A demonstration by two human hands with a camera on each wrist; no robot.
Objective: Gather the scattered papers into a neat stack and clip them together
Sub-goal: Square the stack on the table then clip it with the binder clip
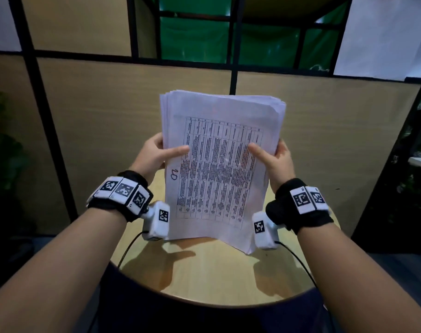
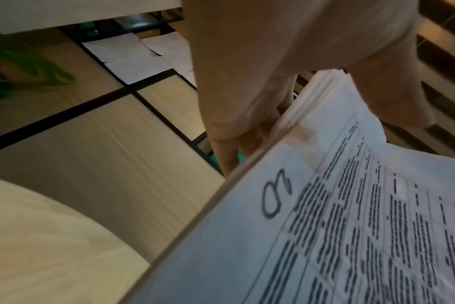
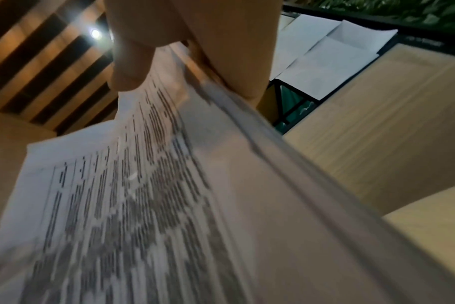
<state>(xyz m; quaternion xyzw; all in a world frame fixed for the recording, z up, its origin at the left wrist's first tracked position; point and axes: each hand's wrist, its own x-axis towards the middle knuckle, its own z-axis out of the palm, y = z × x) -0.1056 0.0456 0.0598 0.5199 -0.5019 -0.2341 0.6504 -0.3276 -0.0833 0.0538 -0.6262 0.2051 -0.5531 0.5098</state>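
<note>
While both hands hold it upright above the round pale wooden table [image 1: 204, 272], the thick stack of white printed papers [image 1: 219, 169] stands on its lower edge, tilted slightly so that its bottom right corner meets the tabletop. Left hand [image 1: 154, 153]: thumb laid across the front sheet, remaining fingers curled behind the left edge, so that the stack is pinched between them. Right hand [image 1: 275, 159]: the same grasp mirrored on the right edge, thumb on the front, fingers behind. Front sheet: a printed table of dense black text, with a handwritten mark in the left margin. Upper edges of the sheets are fanned and not flush. Left wrist view: thumb pressed on the top sheet, fingers [image 2: 226, 152] behind the stack's edge. Right wrist view: thumb [image 3: 130, 67] on the printed face, the sheet edges showing as a thick layered band. Each wrist bears a black band with white coded marker blocks [image 1: 123, 191] and a small white camera unit [image 1: 263, 230] with a trailing cable. Beyond the table stands a tan panelled partition [image 1: 108, 104] with a black frame.
</note>
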